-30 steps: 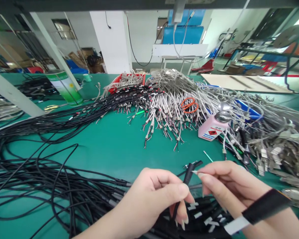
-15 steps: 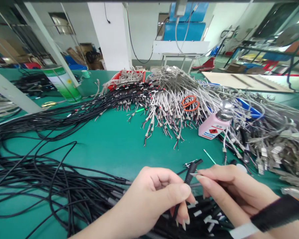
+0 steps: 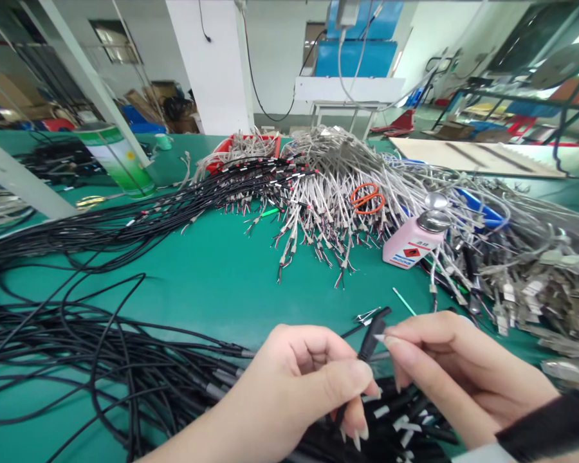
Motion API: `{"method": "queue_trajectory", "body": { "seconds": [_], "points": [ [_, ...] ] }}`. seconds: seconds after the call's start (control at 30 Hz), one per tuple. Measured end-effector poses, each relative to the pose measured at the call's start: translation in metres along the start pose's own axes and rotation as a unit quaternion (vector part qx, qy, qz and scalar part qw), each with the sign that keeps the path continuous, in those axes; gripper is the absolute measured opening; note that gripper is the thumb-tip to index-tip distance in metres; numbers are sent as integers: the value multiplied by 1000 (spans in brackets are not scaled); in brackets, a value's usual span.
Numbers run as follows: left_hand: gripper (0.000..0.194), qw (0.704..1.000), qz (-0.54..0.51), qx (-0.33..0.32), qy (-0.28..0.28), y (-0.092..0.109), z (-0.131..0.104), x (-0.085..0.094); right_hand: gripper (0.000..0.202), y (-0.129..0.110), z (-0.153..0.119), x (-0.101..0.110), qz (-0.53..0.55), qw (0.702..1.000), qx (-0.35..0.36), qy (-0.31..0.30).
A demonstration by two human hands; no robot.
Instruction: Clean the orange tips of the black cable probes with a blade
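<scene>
My left hand (image 3: 313,392) is closed, thumb against fingers, round a black cable connector (image 3: 375,326) with a moulded sleeve. The connector tilts up to the right, its upper end clear of the fingers. Just right of it, my right hand (image 3: 444,366) has thumb and forefinger pinched together. A pale pointed tip shows at that pinch against the connector's side; whether it is a fingernail or a small held thing I cannot tell. Below both hands lies a heap of black cables (image 3: 381,437) with white tags. A thin green stick (image 3: 404,302) lies beyond my right hand.
A pink pump bottle (image 3: 408,243) with a flammable label stands at the right. Behind are piled grey cables (image 3: 338,186), orange-handled scissors (image 3: 367,199) and a red bin (image 3: 222,154). Long black cables (image 3: 101,347) spread over the left of the green table (image 3: 222,270).
My right hand has shifted slightly up and turned a little, its pinched fingertips staying at the connector. My left hand keeps its hold. The whole view has moved slightly.
</scene>
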State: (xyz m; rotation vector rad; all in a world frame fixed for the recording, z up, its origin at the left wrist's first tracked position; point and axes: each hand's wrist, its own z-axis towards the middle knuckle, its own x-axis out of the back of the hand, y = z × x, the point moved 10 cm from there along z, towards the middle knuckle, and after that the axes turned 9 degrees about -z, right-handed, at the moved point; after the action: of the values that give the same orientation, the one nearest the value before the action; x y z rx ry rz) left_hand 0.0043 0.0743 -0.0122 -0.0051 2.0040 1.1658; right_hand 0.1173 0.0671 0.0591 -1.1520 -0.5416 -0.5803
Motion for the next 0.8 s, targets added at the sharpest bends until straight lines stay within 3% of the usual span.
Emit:
{"method": "queue_trajectory", "body": {
  "seconds": [0.1, 0.23, 0.37, 0.5, 0.63, 0.8],
  "points": [
    [20, 1000, -2, 1, 8, 1, 0, 2, 14, -2, 1, -3, 19, 1000, -8, -20],
    [21, 1000, -13, 4, 3, 1, 0, 1, 7, -1, 1, 7, -26, 998, 8, 50],
    [22, 1000, -12, 2, 0, 1, 1, 0, 11, -11, -5, -2, -56, 996, 64, 42],
    [20, 1000, -7, 5, 3, 0, 2, 0, 14, -11, -11, 2, -109, 989, 42, 87],
    [20, 1000, 0, 9, 1, -1, 1, 1, 9, -19, -15, 2, -169, 977, 87, 101],
    [20, 1000, -2, 14, 2, -4, 0, 1, 11, -8, -17, 10, -153, 978, 38, 133]
  ]
}}
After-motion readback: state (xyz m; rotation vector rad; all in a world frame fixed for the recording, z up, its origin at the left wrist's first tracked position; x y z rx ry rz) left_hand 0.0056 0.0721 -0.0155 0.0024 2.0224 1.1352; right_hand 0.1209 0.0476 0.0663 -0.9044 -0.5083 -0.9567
